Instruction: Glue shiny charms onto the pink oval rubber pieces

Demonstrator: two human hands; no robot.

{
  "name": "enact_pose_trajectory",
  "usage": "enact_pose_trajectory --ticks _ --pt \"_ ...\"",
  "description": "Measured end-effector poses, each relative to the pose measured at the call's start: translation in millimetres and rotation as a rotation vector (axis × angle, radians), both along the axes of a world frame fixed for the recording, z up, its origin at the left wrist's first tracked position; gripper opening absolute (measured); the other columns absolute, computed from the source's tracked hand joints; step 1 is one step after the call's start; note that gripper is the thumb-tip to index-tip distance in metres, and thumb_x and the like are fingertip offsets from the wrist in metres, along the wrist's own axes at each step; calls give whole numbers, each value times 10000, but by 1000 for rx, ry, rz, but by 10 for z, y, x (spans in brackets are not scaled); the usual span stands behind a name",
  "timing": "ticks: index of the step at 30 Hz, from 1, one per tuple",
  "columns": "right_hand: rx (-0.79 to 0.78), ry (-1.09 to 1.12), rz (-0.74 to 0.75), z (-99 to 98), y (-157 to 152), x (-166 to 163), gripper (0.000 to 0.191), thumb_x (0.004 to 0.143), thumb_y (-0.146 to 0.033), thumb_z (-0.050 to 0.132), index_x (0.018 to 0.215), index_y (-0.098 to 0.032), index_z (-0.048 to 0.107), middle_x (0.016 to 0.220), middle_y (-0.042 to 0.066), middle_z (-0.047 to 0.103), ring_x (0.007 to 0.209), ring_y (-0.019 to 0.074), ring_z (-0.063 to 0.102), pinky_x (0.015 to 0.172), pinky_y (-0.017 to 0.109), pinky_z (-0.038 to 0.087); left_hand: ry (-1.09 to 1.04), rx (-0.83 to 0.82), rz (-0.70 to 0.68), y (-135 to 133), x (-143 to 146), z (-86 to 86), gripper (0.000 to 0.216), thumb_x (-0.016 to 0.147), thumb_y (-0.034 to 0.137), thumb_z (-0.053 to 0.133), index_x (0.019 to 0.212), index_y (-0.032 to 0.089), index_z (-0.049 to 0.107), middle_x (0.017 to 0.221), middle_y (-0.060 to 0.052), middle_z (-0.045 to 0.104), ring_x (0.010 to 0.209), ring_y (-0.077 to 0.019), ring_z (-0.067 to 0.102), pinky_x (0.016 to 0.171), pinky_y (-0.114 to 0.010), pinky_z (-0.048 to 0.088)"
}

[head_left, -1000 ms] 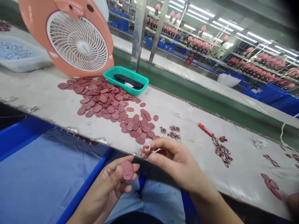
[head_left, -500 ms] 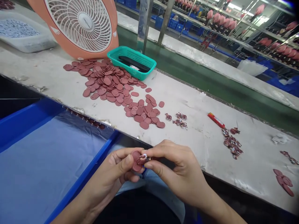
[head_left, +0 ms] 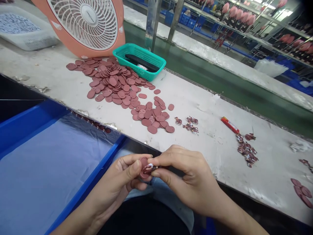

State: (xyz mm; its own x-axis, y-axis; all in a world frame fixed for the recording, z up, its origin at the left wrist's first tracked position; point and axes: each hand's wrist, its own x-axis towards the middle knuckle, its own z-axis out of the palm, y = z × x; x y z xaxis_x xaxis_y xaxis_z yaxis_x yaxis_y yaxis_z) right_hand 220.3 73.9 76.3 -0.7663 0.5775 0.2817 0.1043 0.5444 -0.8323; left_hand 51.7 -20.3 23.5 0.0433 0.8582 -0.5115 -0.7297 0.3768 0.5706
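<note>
Item 1. Left hand (head_left: 122, 178): I log thumb and fingers pinching 1 dark red oval disc (head_left: 143, 162), held over the lap just below the table (head_left: 207, 143) edge.

Item 2. Right hand (head_left: 186, 176): thumb and forefinger pinch 1 small red-and-white piece (head_left: 149, 168) against the face of the oval disc. How the 2 parts meet is hidden by the fingers.

Item 3. Loose stock on the table: large disc pile (head_left: 114, 85), smaller disc cluster (head_left: 154, 117), scattered small pieces (head_left: 188, 124). A red lighter (head_left: 230, 125) lies further right. A blue bin (head_left: 49, 169) sits to the left of the lap.

Risk A, my judgement: both parts are tiny and held off the table, so a slipped pinch likely drops one onto the lap or the floor.

Risk B: the thumbs cover the joint, so the small piece may sit crooked unnoticed.

Risk C: the fan (head_left: 88, 23) stands touching the disc pile. Its airflow, or a sleeve brushing past, could scatter the light pieces near the table edge.
</note>
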Motion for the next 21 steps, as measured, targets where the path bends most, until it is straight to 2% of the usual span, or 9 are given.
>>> enact_pose_trajectory --ticks 8,21 --pt "62 -22 29 -25 25 1 142 919 -110 679 1015 -206 720 860 12 768 763 138 686 743 269 553 13 -41 68 18 60 37 346 638 418 931 872 181 838 646 -12 719 577 -88 618 523 -140 535" --pt "85 44 42 -79 -26 33 185 893 -65 686 1041 -172 717 853 39 775 764 144 710 737 270 575 -1 -58 33 -10 76 6 313 636 432 929 831 205 837 669 -12 743 584 -76 615 546 -132 514"
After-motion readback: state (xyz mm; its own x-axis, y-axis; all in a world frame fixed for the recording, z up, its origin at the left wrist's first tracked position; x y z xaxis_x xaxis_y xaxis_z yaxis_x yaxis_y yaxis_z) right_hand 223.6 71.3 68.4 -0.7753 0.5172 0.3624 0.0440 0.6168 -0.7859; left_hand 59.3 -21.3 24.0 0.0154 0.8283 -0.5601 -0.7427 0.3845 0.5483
